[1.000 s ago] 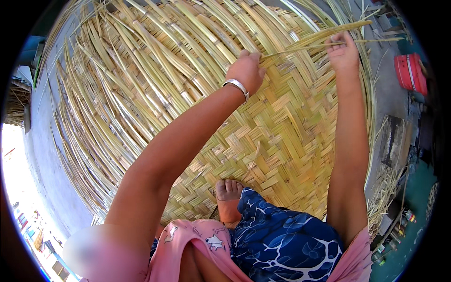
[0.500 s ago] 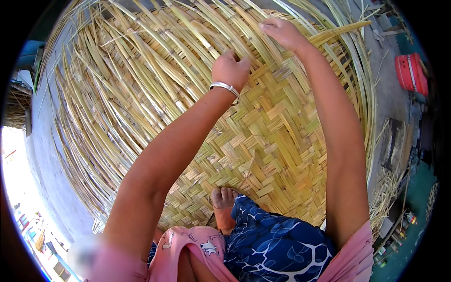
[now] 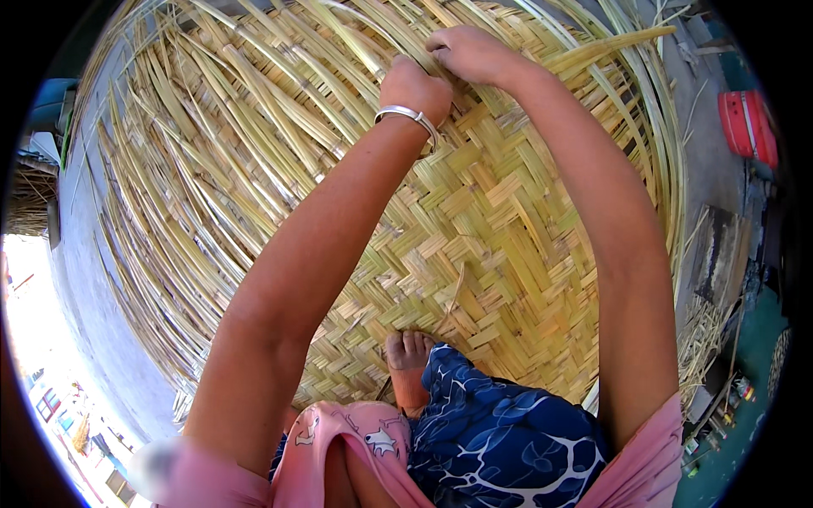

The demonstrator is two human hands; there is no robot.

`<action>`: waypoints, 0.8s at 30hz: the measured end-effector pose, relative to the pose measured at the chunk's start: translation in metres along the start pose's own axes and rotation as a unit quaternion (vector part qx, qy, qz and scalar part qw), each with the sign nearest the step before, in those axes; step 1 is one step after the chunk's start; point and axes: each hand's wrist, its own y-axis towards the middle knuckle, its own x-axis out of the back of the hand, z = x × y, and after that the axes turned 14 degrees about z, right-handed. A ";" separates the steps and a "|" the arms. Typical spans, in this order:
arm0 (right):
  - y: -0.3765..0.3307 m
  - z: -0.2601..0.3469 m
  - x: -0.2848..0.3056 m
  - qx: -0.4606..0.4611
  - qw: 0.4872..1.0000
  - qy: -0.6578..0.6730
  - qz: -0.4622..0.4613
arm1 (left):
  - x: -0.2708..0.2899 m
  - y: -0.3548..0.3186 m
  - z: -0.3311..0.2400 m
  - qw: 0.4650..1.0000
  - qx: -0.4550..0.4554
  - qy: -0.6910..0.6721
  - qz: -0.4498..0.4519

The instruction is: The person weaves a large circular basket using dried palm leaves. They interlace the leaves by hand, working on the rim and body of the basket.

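A large woven mat of split cane (image 3: 508, 229) spreads below me, tightly plaited in its near part. Loose cane strips (image 3: 246, 127) fan out from its far and left sides. At the far edge of the weave, my left hand (image 3: 415, 91) is closed around a cane strip; a silver bangle circles that wrist. Just right of it and a little farther off, my right hand (image 3: 474, 55) pinches among the strips with bent fingers. The two hands nearly touch. Their fingertips are partly hidden, so the exact strip in each is hard to see.
My bare foot (image 3: 409, 351) rests on the near part of the mat. A thicker bundle of strips (image 3: 610, 49) sticks out at the upper right. Beyond lie a red case (image 3: 747, 127), a weathered board (image 3: 720, 245) and a heap of cane scraps (image 3: 703, 334) on the right.
My right hand has moved left, closing in beside the left hand. The left hand has shifted slightly farther away, and the strips near it have moved a little.
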 end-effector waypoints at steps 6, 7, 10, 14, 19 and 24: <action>0.040 -0.009 -0.003 -0.049 0.992 -0.110 0.038 | 0.004 0.024 0.013 0.994 -0.018 0.082 0.070; 0.048 -0.020 -0.004 -0.046 0.992 -0.107 0.057 | 0.003 0.022 0.007 0.996 0.013 0.017 0.083; 0.049 -0.031 -0.006 -0.035 0.995 0.083 0.053 | 0.013 0.020 0.005 0.991 0.007 0.044 0.122; 0.031 -0.038 -0.007 -0.002 0.906 0.414 0.085 | 0.017 0.008 -0.009 0.981 0.040 -0.148 0.119; 0.016 -0.028 0.001 0.054 0.858 0.500 0.105 | 0.014 0.010 0.005 0.962 -0.002 -0.254 0.103; 0.010 -0.022 -0.002 0.006 0.873 0.483 0.067 | 0.012 0.009 0.012 0.935 0.006 -0.322 0.148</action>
